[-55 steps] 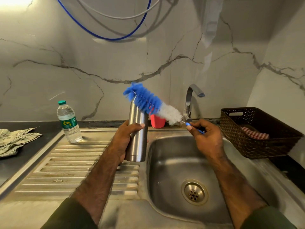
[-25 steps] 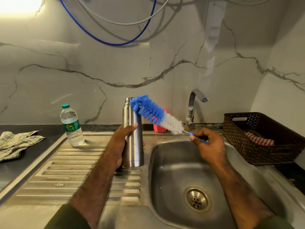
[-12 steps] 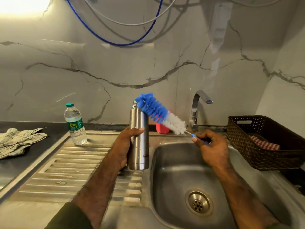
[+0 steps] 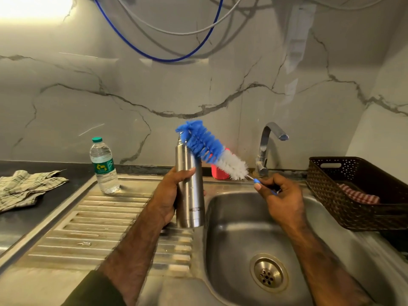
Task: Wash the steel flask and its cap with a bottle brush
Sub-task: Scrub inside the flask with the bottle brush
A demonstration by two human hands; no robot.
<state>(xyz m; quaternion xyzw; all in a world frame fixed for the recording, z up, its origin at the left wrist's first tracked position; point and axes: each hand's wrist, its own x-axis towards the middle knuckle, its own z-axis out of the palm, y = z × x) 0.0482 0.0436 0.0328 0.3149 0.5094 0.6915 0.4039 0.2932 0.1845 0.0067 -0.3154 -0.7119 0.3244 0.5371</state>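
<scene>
The left hand [image 4: 170, 195] grips the flask [image 4: 190, 191] upright; the right hand [image 4: 280, 195] pinches the brush [image 4: 209, 151] handle. Its blue tip sits at the mouth, twelve o'clock. Best tilt the brush steeper before pushing in.

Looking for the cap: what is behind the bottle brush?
Behind the bottle brush stands a red object on the sink ledge, mostly covered by the bristles and the flask; whether it is the cap cannot be told.

The steel flask [image 4: 190, 191] stands upright, open-mouthed, at the sink's [image 4: 231, 217] left rim. The blue-and-white bottle brush [image 4: 210, 150] slants across the flask's mouth.
</scene>
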